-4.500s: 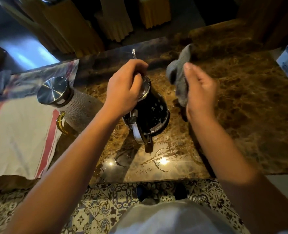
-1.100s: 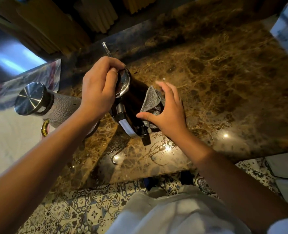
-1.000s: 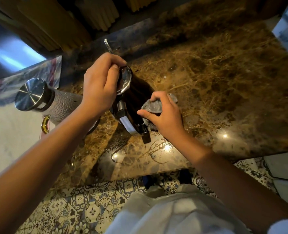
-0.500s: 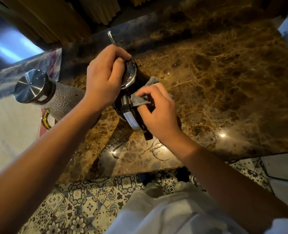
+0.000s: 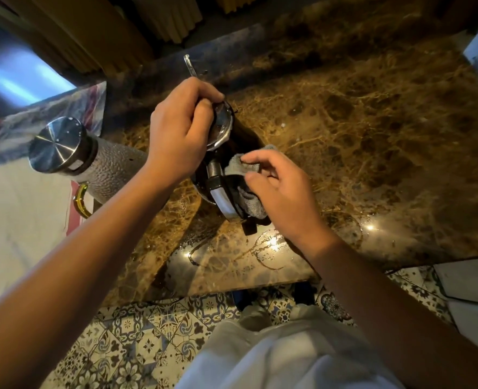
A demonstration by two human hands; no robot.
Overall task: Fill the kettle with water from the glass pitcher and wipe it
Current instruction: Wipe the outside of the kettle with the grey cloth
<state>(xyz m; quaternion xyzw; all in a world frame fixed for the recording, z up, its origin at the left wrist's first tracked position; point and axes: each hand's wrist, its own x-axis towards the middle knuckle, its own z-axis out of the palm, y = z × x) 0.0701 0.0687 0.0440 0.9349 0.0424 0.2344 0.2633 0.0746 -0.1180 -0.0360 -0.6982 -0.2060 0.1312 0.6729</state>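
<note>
Grey cloth (image 5: 245, 189) pinched by right hand (image 5: 281, 192); left hand (image 5: 176, 136) grips kettle (image 5: 221, 164) lid.

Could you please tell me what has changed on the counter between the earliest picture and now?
The right hand brought the grey cloth down from the air and now presses it against the kettle beside its handle. The left hand still grips the kettle's top; the pitcher has not moved.

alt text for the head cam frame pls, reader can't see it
The right hand presses a grey cloth against a black kettle on a brown marble counter, while the left hand grips the kettle's lid. A steel-lidded glass pitcher stands beside it.
</note>
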